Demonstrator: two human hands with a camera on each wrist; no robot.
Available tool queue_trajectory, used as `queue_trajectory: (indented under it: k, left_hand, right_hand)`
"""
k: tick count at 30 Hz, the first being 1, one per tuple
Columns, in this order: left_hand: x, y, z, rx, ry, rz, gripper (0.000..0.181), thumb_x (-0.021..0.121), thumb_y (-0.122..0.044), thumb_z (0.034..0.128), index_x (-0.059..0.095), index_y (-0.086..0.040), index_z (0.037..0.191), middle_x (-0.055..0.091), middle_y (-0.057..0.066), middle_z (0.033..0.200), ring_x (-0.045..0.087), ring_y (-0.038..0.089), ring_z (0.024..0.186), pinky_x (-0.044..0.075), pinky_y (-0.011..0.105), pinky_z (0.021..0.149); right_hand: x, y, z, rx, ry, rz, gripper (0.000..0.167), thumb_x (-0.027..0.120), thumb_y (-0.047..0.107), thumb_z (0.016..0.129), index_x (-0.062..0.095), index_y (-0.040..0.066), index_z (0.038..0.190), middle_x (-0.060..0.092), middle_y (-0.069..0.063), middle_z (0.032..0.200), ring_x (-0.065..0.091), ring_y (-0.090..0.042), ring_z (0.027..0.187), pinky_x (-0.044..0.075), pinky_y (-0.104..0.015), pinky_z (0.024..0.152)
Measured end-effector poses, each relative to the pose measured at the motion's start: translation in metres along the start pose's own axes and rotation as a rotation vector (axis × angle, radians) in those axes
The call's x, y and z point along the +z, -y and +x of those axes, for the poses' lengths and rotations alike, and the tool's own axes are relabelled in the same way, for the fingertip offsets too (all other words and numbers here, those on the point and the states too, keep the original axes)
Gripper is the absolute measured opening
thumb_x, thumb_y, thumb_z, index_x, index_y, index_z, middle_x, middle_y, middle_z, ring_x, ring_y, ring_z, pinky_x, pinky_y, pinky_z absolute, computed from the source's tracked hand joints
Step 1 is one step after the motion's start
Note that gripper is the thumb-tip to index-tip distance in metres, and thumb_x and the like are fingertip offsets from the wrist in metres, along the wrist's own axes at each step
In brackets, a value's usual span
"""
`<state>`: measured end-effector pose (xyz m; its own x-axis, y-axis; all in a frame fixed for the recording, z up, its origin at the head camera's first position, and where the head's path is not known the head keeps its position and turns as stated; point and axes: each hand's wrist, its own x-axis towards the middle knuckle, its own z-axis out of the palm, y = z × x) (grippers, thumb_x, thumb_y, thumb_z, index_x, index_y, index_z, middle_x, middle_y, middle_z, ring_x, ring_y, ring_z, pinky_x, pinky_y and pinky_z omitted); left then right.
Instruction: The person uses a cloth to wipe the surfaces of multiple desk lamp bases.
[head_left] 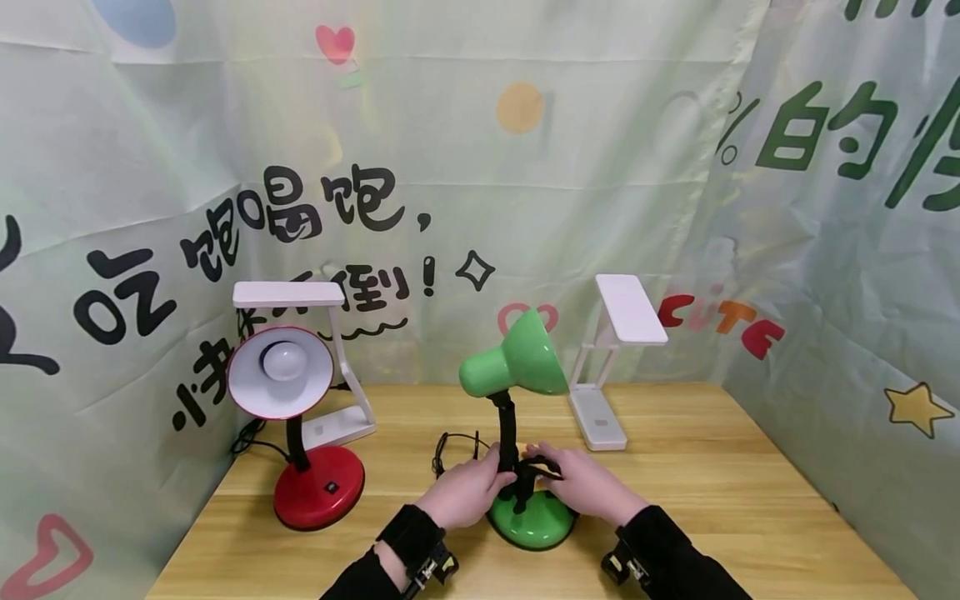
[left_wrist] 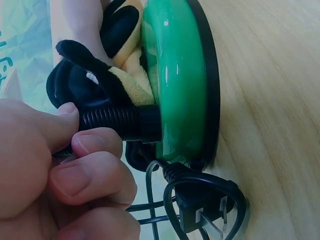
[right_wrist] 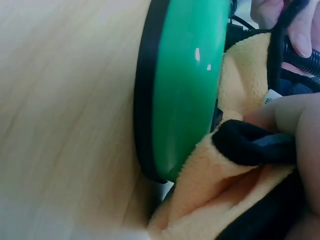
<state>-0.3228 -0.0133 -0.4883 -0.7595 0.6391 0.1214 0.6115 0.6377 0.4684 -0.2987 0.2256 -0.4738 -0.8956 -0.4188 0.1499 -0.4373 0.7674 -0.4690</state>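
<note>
A green desk lamp (head_left: 525,358) stands upright on the wooden table, its shade turned to the right. My left hand (head_left: 463,490) grips the lamp's black ribbed neck (left_wrist: 112,123) just above the base. A yellow-orange plush cloth with black edging (right_wrist: 200,200) lies against the top of the green base (right_wrist: 190,85). On the other side of the neck, my right hand (head_left: 596,487) pinches the cloth's black edge between thumb and fingers. Part of the cloth is hidden behind the neck and hands. Below my left hand, the lamp's black plug (left_wrist: 192,205) hangs with its looped cord.
A red desk lamp (head_left: 318,487) stands at the left, its white inner shade facing forward. Behind it is a white folding lamp (head_left: 341,425). Another white lamp (head_left: 597,417) stands at the back right. A printed fabric curtain (head_left: 600,225) encloses the wooden table (head_left: 712,467).
</note>
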Motion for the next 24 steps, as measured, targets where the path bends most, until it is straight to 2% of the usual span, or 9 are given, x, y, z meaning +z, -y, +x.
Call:
queue_trajectory:
  k: [6, 9, 13, 18, 21, 24]
  left_hand:
    - [0.002, 0.0, -0.001, -0.014, -0.018, 0.058, 0.068, 0.031, -0.057, 0.1063, 0.038, -0.006, 0.151, 0.074, 0.005, 0.101, 0.073, 0.017, 0.09, 0.054, 0.032, 0.068]
    - [0.003, -0.001, -0.002, -0.024, -0.018, 0.073, 0.074, 0.03, -0.058, 0.1062, 0.035, -0.002, 0.154, 0.075, 0.011, 0.111, 0.074, 0.024, 0.099, 0.058, 0.037, 0.076]
    - [0.002, -0.003, -0.004, -0.036, -0.016, 0.084, 0.074, 0.031, -0.056, 0.1071, 0.033, 0.0, 0.156, 0.073, 0.015, 0.12, 0.072, 0.029, 0.107, 0.058, 0.042, 0.084]
    - [0.001, -0.005, -0.004, -0.043, -0.007, 0.073, 0.07, 0.034, -0.052, 0.1083, 0.032, 0.0, 0.156, 0.072, 0.016, 0.122, 0.072, 0.029, 0.108, 0.058, 0.042, 0.085]
    - [0.001, -0.005, -0.004, -0.048, 0.004, 0.07, 0.071, 0.033, -0.053, 0.1082, 0.032, 0.0, 0.156, 0.071, 0.016, 0.124, 0.072, 0.028, 0.108, 0.058, 0.042, 0.086]
    - [-0.001, -0.005, -0.004, -0.061, 0.019, 0.063, 0.073, 0.031, -0.055, 0.1076, 0.031, -0.001, 0.157, 0.07, 0.016, 0.127, 0.071, 0.028, 0.111, 0.057, 0.042, 0.089]
  right_hand:
    - [-0.01, 0.007, -0.015, -0.072, 0.082, -0.077, 0.055, 0.067, 0.009, 0.094, 0.051, -0.001, 0.146, 0.069, -0.008, 0.132, 0.066, -0.03, 0.121, 0.053, -0.048, 0.098]
    - [-0.016, 0.014, -0.026, -0.087, 0.138, -0.097, 0.052, 0.068, 0.011, 0.093, 0.056, 0.003, 0.143, 0.064, -0.015, 0.139, 0.067, -0.032, 0.119, 0.054, -0.047, 0.097]
    - [-0.023, 0.025, -0.04, -0.067, 0.218, -0.071, 0.045, 0.068, 0.01, 0.093, 0.063, 0.011, 0.138, 0.053, -0.022, 0.148, 0.067, -0.032, 0.119, 0.054, -0.045, 0.096]
    - [-0.031, 0.04, -0.056, -0.038, 0.312, -0.052, 0.043, 0.07, 0.011, 0.092, 0.066, 0.019, 0.135, 0.056, -0.017, 0.147, 0.066, -0.026, 0.121, 0.054, -0.044, 0.098]
    - [-0.033, 0.047, -0.064, -0.072, 0.369, -0.053, 0.047, 0.071, 0.01, 0.091, 0.066, 0.025, 0.135, 0.057, -0.013, 0.147, 0.066, -0.02, 0.121, 0.055, -0.042, 0.098]
    - [-0.03, 0.054, -0.068, -0.137, 0.427, -0.041, 0.053, 0.07, 0.004, 0.089, 0.064, 0.028, 0.136, 0.057, -0.005, 0.149, 0.061, -0.017, 0.128, 0.054, -0.04, 0.1]
